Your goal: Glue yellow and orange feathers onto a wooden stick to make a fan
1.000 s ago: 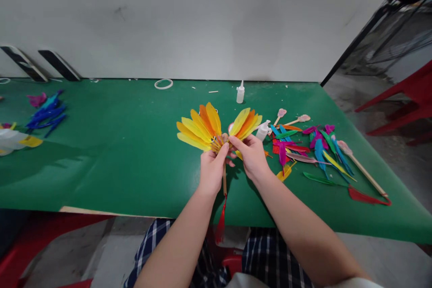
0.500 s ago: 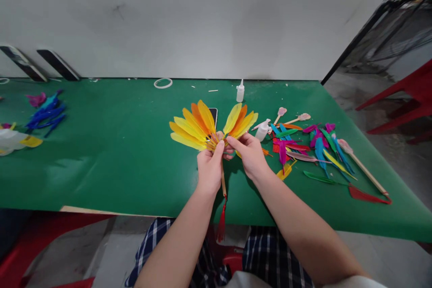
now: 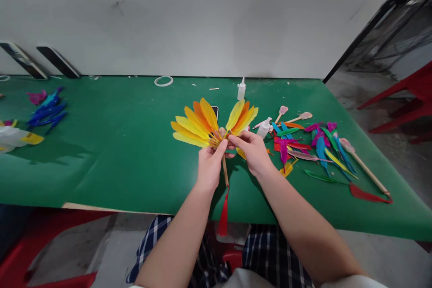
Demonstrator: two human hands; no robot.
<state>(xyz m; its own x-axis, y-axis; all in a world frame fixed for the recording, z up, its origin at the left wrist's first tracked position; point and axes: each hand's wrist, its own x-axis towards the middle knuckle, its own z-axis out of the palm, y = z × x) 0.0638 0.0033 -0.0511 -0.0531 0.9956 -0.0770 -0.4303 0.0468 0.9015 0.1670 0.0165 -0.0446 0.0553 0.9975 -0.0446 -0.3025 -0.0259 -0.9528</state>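
Note:
A fan of yellow and orange feathers (image 3: 195,123) spreads in two groups above a thin wooden stick (image 3: 225,172), from which a red tassel (image 3: 223,216) hangs past the table edge. My left hand (image 3: 212,159) is closed around the base of the fan, its thumb pressed on the quills. The fingers of my right hand (image 3: 251,147) pinch the base of the right-hand feather group. Both hands touch or nearly touch at the middle, where fingers hide the joint. Behind the fan, a phone (image 3: 215,110) is mostly hidden.
Loose coloured feathers (image 3: 320,144) lie at the right beside a stick with red tassel (image 3: 366,168). Two small white bottles (image 3: 241,89) stand beyond my hands. Blue feathers (image 3: 47,112) lie far left. A white ring (image 3: 164,81) is near the wall (image 3: 202,18) behind the green table (image 3: 118,144).
The fan has tilted slightly, and its stick and tassel have risen a little. My hands keep their grip in nearly the same place.

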